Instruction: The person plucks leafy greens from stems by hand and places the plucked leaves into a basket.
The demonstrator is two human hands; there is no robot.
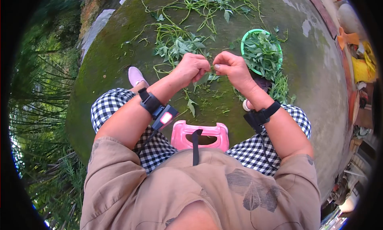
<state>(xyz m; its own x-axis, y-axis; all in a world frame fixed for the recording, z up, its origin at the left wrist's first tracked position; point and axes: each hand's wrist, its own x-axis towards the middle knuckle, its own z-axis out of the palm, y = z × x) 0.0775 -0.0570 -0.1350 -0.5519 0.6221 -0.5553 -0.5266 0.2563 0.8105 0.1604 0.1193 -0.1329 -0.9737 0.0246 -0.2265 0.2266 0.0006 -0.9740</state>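
My left hand [192,69] is closed, fingers curled around a thin green stem whose leaves hang below it. Close to its right, my right hand [231,68] pinches with thumb and forefinger at a small bit of greenery between the two hands. Just beyond my left hand lies a pile of leafy stems [179,44] on the mossy ground. A green-rimmed basket [281,54] full of leaves stands to the right of my right hand. Loose leaves [280,88] lie against its near side.
More long vines [211,2] spread across the ground at the top. Torn green scraps [217,95] lie below my hands. A pink plastic stool [179,136] shows between my knees. Yellow and orange items stand at the far right, with plants along the left.
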